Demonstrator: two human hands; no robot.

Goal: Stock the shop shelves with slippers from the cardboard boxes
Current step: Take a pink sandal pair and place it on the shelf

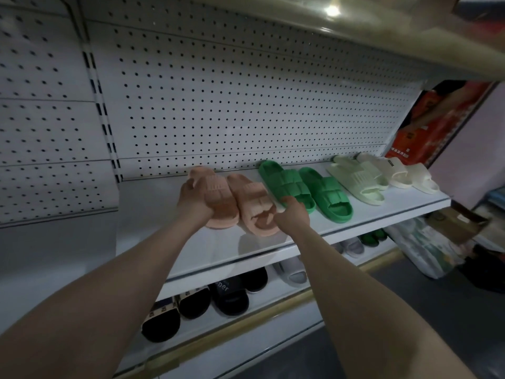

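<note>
Item under handling: a pair of peach slippers on the middle shelf [393,207], toes toward the front edge, side by side and touching.

The left peach slipper [221,206] lies flat on the shelf. The left hand [195,199] grips it on its outer side, fingers curled close together over the strap and rim.

The right peach slipper [255,206] sits just beside a green slipper [287,186]. The right hand [292,214] holds the peach slipper's outer edge in the narrow gap between the two. Its fingers are bent and bunched together. The fingertips are hidden, so the exact grip cannot be told.

Same shelf, further right: a second green slipper [328,196] touching the first, then a pale green pair [360,180], then a cream pair [401,173] at the far end. All lie in one row near the pegboard back panel [246,99].

Lower shelf [273,299]: black slippers [164,321], a dark slipper with lettering [229,296], a grey slipper [293,272].

Surroundings: a red carton [437,127] stands past the shelf end. A cardboard box [459,222] and a plastic bag [426,250] lie on the floor at right. An upper shelf [355,34] overhangs.
</note>
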